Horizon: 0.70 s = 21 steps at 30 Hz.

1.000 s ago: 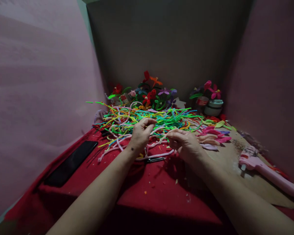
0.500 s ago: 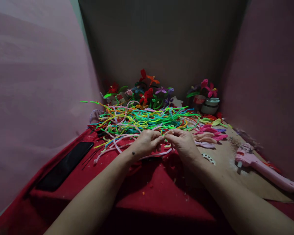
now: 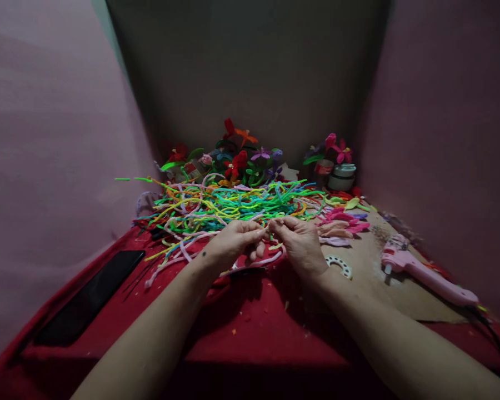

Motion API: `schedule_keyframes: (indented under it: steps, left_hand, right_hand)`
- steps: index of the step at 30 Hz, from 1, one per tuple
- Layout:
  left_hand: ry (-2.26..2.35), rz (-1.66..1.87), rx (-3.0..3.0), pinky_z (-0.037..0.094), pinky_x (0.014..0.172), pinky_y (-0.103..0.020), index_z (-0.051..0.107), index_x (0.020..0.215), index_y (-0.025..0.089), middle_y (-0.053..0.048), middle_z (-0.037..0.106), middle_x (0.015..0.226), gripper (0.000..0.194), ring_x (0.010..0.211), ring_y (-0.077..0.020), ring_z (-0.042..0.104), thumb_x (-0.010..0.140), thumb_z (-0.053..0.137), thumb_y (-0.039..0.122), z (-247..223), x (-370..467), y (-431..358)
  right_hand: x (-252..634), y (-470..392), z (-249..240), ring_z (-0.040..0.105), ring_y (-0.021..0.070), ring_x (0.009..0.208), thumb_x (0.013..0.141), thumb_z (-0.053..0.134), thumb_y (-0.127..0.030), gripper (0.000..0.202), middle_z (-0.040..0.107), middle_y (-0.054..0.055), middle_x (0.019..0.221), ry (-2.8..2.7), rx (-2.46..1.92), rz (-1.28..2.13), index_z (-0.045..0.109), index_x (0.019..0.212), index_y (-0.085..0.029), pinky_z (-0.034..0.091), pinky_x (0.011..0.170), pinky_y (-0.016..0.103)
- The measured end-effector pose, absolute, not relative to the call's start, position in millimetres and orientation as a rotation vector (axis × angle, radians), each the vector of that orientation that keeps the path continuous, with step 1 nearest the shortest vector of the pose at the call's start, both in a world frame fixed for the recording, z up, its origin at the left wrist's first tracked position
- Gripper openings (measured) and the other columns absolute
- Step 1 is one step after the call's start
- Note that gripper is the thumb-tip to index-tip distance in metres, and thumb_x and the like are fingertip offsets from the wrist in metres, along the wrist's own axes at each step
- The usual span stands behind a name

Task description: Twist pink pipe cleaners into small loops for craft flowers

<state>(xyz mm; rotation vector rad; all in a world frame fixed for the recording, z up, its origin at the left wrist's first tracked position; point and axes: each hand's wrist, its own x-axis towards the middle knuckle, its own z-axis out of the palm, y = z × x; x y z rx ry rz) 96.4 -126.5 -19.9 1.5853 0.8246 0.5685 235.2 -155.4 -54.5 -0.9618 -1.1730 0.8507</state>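
My left hand (image 3: 238, 243) and my right hand (image 3: 302, 244) meet fingertip to fingertip over the near edge of a heap of colourful pipe cleaners (image 3: 233, 203). Both are closed in a pinch. Whatever lies between the fingers is small and mostly hidden, perhaps pale; I cannot make it out. Under my hands, a pale pink pipe cleaner (image 3: 273, 258) lies on the red cloth (image 3: 241, 339). Just right of my right hand are folded pipe-cleaner petals (image 3: 344, 225) in pink, peach and lilac, and a white curved piece with holes (image 3: 340, 265).
A pink glue gun (image 3: 429, 275) rests on a brown board (image 3: 383, 294) at the right, its cord trailing off. At the left lies a black phone (image 3: 89, 297). Pipe-cleaner flowers (image 3: 237, 161) and a lidded jar (image 3: 342, 178) stand at the back, with walls on both sides.
The view has turned slightly right, so everything sits further left in the picture. My hands stay pinched together, with the fingers shifting only a little.
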Motion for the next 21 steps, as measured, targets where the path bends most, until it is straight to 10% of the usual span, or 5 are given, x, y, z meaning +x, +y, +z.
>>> schedule_keyframes:
  steps: [10,21]
  left_hand:
    - [1.067,1.022,1.69,0.035,0.048,-0.018,0.062,0.07,0.013,0.002,0.056,0.059,0.03,0.05,-0.0072,0.046,0.067,0.061,0.042,-11.7,95.5,-112.4]
    - [0.88,0.362,2.415,0.023,0.045,-0.021,0.063,0.056,0.012,0.003,0.042,0.042,0.03,0.043,-0.0071,0.033,0.071,0.051,0.035,-4.9,220.9,-99.4]
  right_hand:
    - [225.1,-165.0,-54.0,0.033,0.0068,0.044,0.077,0.044,-0.036,0.036,0.036,-0.004,0.044,-1.352,-1.065,0.898,0.042,0.046,-0.017,0.027,0.044,0.02]
    - [218.2,-180.4,-60.8,0.042,0.0087,0.047,0.066,0.044,-0.031,0.017,0.047,-0.002,0.054,-2.373,-0.99,0.872,0.052,0.064,-0.016,0.03,0.041,0.017]
